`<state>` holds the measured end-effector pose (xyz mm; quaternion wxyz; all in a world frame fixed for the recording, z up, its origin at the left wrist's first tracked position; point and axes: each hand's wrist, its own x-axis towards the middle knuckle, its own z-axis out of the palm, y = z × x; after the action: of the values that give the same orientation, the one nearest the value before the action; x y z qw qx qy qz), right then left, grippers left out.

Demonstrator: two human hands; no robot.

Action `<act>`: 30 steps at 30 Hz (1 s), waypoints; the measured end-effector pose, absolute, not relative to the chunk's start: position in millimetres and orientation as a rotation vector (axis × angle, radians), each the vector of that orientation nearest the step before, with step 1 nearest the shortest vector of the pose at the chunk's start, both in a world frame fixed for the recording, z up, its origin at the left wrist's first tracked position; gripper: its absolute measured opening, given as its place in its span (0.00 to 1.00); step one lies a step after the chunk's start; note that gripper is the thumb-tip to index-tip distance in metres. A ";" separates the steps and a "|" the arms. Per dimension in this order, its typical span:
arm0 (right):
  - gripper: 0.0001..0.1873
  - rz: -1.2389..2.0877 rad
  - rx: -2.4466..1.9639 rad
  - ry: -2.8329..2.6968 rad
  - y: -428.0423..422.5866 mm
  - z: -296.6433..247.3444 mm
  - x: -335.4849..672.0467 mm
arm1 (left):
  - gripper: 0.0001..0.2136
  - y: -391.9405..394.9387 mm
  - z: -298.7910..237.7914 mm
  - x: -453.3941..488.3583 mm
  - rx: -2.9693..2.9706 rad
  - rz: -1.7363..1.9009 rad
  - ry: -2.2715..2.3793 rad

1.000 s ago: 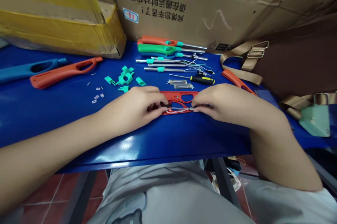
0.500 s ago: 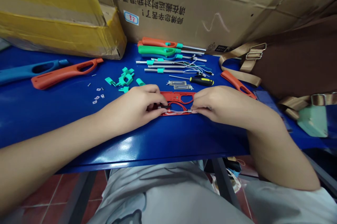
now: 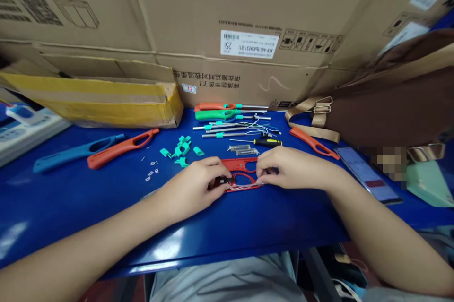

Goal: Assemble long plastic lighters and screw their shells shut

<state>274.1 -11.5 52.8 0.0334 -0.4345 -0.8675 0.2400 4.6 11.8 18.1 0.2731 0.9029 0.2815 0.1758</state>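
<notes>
Left hand (image 3: 200, 184) and right hand (image 3: 278, 168) pinch wires (image 3: 244, 186) above a blue worktop (image 3: 230, 226) backed by a cardboard box (image 3: 184, 13), a red casing (image 3: 234, 165) lying between them.

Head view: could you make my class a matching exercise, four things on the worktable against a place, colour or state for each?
Things
1. Phone
2. Red casing halves
3. Screwdriver
4. Small cardboard box

Descriptions
A. Between the left hand and right hand
B. Yellow tape along its side
C. Lying screen up
D. Black-and-yellow handle

Pairs: 1-C, 2-A, 3-D, 4-B
</notes>
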 end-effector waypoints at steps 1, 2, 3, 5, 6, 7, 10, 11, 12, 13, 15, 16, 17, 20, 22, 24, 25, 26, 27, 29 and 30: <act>0.08 0.774 -1.312 -2.652 -10.7 52.0 273.9 | 0.07 11.6 18.1 4.6 2.432 0.470 0.761; 0.08 0.803 -1.286 -2.627 -9.7 51.3 273.9 | 0.07 11.5 18.0 4.4 2.433 0.464 0.766; 0.09 0.809 -1.262 -2.587 -8.5 50.5 273.7 | 0.07 11.5 17.8 4.3 2.434 0.458 0.770; 0.10 0.753 -1.243 -2.490 -5.3 48.2 272.1 | 0.07 11.3 17.2 4.2 2.434 0.453 0.773; 0.09 0.691 -1.255 -2.435 -3.2 46.4 270.2 | 0.07 10.9 16.8 4.3 2.436 0.453 0.773; 0.09 0.622 -1.273 -2.382 -0.8 44.0 267.5 | 0.07 10.2 16.5 4.6 2.440 0.458 0.772; 0.10 0.484 -1.292 -2.281 8.4 35.3 253.5 | 0.06 6.2 15.7 6.5 2.461 0.476 0.779; 0.11 0.502 -1.251 -2.296 12.2 32.9 247.2 | 0.06 4.4 15.4 7.2 2.465 0.484 0.780; 0.12 0.526 -1.198 -2.320 16.4 31.2 240.4 | 0.07 2.7 15.1 7.9 2.464 0.497 0.780; 0.14 0.539 -1.141 -2.349 21.1 30.4 233.1 | 0.07 1.1 14.8 8.4 2.460 0.508 0.777; 0.14 0.530 -1.040 -2.411 31.8 31.8 217.7 | 0.06 -1.4 14.0 8.7 2.454 0.515 0.772; 0.15 0.528 -1.007 -2.450 37.6 33.6 209.6 | 0.06 -2.2 13.5 8.4 2.454 0.512 0.772; 0.15 0.526 -0.992 -2.469 43.5 35.8 201.3 | 0.07 -2.6 13.0 7.9 2.458 0.506 0.775; 0.08 0.670 -0.982 -2.556 59.7 41.6 175.0 | 0.09 -3.3 11.1 6.0 2.476 0.492 0.792; 0.06 0.695 -0.977 -2.582 67.5 42.9 157.1 | 0.10 -4.0 9.7 5.3 2.489 0.480 0.795; 0.11 0.650 -1.030 -2.601 72.2 42.4 140.6 | 0.11 -5.4 8.7 5.2 2.509 0.477 0.792; 0.13 0.608 -1.052 -2.645 73.4 41.9 133.5 | 0.11 -6.3 8.3 5.4 2.522 0.479 0.791; 0.12 0.597 -1.057 -2.673 73.9 41.6 127.8 | 0.10 -7.2 8.1 5.7 2.532 0.483 0.791; 0.10 0.584 -1.059 -2.696 73.8 41.8 123.6 | 0.10 -7.9 7.9 5.9 2.539 0.486 0.791; 0.06 0.577 -1.052 -2.707 71.8 44.2 121.3 | 0.10 -9.0 7.9 6.1 2.543 0.489 0.789; 0.05 0.567 -1.056 -2.695 70.0 46.3 123.2 | 0.10 -9.2 7.8 6.0 2.542 0.488 0.788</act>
<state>123.2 70.0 46.3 0.0960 -0.3563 -0.9095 0.1915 6.0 -9.2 7.8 0.2162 0.9173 0.2842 0.1761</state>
